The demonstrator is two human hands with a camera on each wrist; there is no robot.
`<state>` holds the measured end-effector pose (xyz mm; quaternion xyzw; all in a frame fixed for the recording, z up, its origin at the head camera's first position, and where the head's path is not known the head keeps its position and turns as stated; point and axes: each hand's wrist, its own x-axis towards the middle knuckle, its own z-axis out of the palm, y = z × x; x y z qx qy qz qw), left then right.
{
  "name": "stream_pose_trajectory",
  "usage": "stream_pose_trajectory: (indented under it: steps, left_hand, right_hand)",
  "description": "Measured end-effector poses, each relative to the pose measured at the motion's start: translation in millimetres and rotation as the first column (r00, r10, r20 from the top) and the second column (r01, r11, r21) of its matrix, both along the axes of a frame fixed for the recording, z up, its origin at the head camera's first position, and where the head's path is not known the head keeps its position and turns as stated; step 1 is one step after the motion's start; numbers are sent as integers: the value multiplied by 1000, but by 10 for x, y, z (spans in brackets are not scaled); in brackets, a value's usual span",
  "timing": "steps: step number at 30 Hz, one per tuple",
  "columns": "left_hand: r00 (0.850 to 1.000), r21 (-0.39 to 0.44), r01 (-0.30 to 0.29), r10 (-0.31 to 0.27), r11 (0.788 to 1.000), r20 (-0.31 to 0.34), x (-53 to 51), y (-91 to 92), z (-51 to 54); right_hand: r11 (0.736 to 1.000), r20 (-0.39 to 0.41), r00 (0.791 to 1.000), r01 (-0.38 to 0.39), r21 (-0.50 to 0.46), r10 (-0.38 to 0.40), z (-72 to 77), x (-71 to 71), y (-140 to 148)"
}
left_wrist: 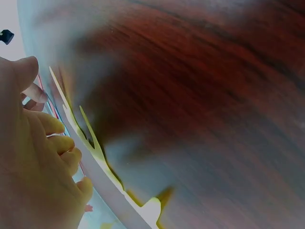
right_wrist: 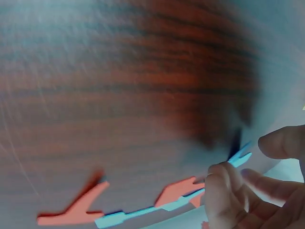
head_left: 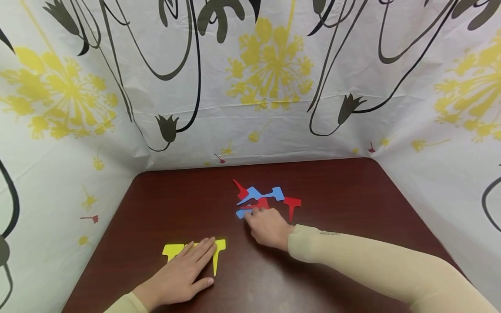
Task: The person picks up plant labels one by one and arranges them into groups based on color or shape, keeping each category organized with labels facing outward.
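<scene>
Flat T-shaped plant labels in three colours lie on the table. My left hand (head_left: 182,274) rests with straight fingers over the yellow labels, covering much of them. One yellow label (head_left: 172,251) shows at its left, another yellow label (head_left: 220,245) at its right. Farther back, my right hand (head_left: 270,227) reaches to the red and blue group, fingers bent, fingertips at a blue label (head_left: 242,213). In the right wrist view, the thumb stands apart from the fingers, near that blue label (right_wrist: 241,160). A red label (head_left: 263,202) is partly behind the hand.
Behind the right hand lie a red label (head_left: 240,190) and two blue labels (head_left: 252,193), (head_left: 278,193), some overlapping. Another red label (head_left: 292,203) sits at their right. The dark wooden table (head_left: 176,208) is bounded by a patterned curtain (head_left: 219,95) at back and sides.
</scene>
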<state>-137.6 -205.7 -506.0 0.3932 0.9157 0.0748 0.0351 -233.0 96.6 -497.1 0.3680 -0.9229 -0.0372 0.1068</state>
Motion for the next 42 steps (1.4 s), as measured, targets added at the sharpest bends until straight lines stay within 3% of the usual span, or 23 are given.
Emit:
stream_pose_trajectory:
  steps: [9, 20, 26, 30, 35, 42]
  left_hand:
    - [1000, 15, -7, 7, 1000, 1, 36, 22, -16]
    - [1000, -21, 2, -2, 1000, 6, 30, 35, -25]
    - [999, -49, 1, 1, 999, 52, -12, 56, -10]
    - [998, -54, 4, -1, 999, 68, -20, 64, 1]
    - [998, -52, 10, -7, 999, 57, -14, 74, 21]
    - [999, -46, 16, -14, 999, 31, -3, 71, 32]
  right_hand:
    - [1000, 59, 998, 1, -9, 0, -29, 31, 28]
    - [999, 5, 999, -53, -2, 53, -53, 36, 33]
    - [997, -35, 996, -80, -2, 80, -20, 17, 61]
    - [992, -129, 983, -127, 9, 128, 17, -21, 81]
    - [979, -231, 952, -201, 18, 200, 109, -58, 105]
    - [964, -258, 932, -265, 3, 257, 211, -76, 150]
